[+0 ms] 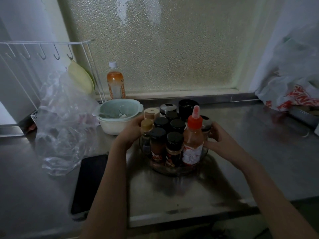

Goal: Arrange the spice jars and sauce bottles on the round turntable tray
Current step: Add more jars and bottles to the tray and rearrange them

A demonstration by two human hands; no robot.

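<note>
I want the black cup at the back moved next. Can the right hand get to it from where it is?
Probably yes. The right hand is on the tray's right side, and the black cup stands behind the tray with bare counter to its right.

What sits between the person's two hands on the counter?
In the head view, the turntable tray stands between the left hand and right hand, packed with dark-lidded spice jars and a red-capped sauce bottle.

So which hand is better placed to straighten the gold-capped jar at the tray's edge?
Likely the left hand: its fingers already touch the gold-capped jar. The right hand is across the tray, beside the red-capped sauce bottle.
</note>
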